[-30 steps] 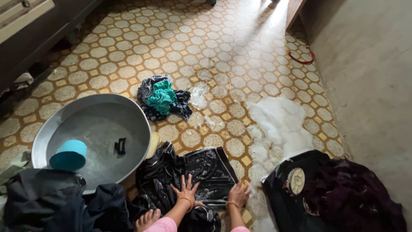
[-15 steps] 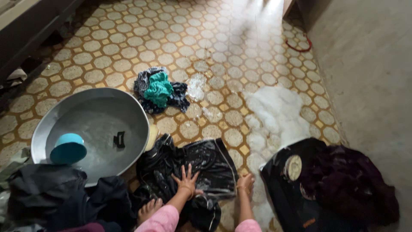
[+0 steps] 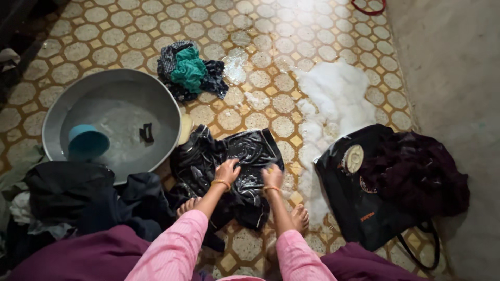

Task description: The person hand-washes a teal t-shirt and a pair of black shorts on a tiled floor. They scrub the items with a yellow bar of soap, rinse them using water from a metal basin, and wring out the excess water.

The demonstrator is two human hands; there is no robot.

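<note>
Nearest the camera are two pink striped sleeves and purple cloth over the knees, with bare toes (image 3: 188,205) showing on the patterned yellow and beige tiled floor (image 3: 125,31). Just beyond them the left hand (image 3: 227,171) and the right hand (image 3: 272,177) both press down on a wet black garment with white side stripes (image 3: 229,161), which lies spread flat on the floor between the feet and the basin; its long axis runs roughly left to right, tilted a little, with the wider hemmed edge toward the right and the crumpled end toward the left. The left hand's fingers are curled into the cloth, bunching it; the right hand's fingers are bent over the fabric, and whether they clutch a small yellowish thing or only the cloth cannot be told. To the left a heap of dark grey and navy clothes (image 3: 78,198) lies against the near rim of a wide round grey metal basin (image 3: 52,112). The basin holds shallow soapy water, a teal plastic cup (image 3: 87,141) tipped on its side and a small black clip-like object (image 3: 147,132). To the right sits a black shoulder bag with a round pale emblem (image 3: 359,208), with dark maroon fabric (image 3: 416,171) bulging from its open top. Beyond it white soap foam (image 3: 338,99) spreads over the tiles. Farther off lies a small pile of teal and dark checked clothes (image 3: 188,70), and a red loop (image 3: 367,7) lies at the far edge.
</note>
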